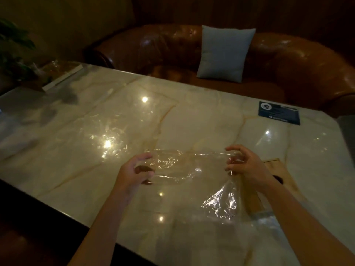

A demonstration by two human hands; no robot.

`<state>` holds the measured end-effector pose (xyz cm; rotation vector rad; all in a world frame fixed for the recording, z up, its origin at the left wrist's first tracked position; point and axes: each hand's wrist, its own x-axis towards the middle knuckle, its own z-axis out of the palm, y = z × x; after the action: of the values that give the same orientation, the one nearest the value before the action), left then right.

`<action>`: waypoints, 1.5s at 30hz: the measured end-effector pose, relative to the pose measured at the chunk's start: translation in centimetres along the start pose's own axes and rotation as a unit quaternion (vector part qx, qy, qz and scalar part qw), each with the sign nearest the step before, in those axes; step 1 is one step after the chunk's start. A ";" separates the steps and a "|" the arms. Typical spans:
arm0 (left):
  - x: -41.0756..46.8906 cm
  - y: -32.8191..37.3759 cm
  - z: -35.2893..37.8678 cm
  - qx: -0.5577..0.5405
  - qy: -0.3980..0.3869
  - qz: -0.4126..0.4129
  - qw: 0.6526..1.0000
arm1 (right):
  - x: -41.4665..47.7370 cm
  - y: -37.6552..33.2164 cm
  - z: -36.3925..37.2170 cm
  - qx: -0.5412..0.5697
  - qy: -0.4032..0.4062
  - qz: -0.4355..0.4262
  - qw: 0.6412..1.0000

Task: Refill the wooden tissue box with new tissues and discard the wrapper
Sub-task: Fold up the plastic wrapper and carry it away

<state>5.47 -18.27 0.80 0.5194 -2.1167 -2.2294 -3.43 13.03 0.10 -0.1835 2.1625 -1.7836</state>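
A clear plastic wrapper (pixel 184 166) is stretched between both hands above the marble table (pixel 201 116). My left hand (pixel 134 173) pinches its left end; my right hand (pixel 247 166) pinches its right end, and a crinkled flap (pixel 222 202) hangs down below that hand. The wooden tissue box (pixel 278 173) lies on the table behind my right wrist, mostly hidden by the arm, with a dark oval slot showing. No tissues can be made out inside it.
A dark printed card (pixel 279 112) lies at the table's far right. A brown leather sofa (pixel 153 45) with a grey cushion (pixel 224 52) stands behind the table. A plant (pixel 13 52) and a tray-like object (pixel 59 73) sit at the far left corner.
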 end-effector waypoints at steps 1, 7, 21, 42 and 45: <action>0.0 0.6 0.2 0.020 0.001 0.021 1.000 | 0.0 -0.1 -0.1 -0.010 -0.001 -0.004 1.000; -0.1 6.5 1.3 0.209 -0.043 0.251 0.944 | 0.6 -1.7 -0.2 -0.311 0.027 -0.066 0.948; -0.5 11.0 4.5 0.281 -0.218 0.338 0.871 | -0.8 -7.4 2.9 -0.117 -0.166 -0.062 0.977; 0.3 1.5 5.0 -0.041 -0.086 -0.046 0.994 | -1.5 -2.6 2.2 0.156 0.044 0.027 0.986; 0.3 1.5 5.0 -0.049 -0.084 -0.048 0.994 | -1.8 -2.2 1.9 0.126 0.034 0.055 0.990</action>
<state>3.59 -13.68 2.29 0.4537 -2.0840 -2.4969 -1.35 11.35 2.20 0.0550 1.9257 -2.0021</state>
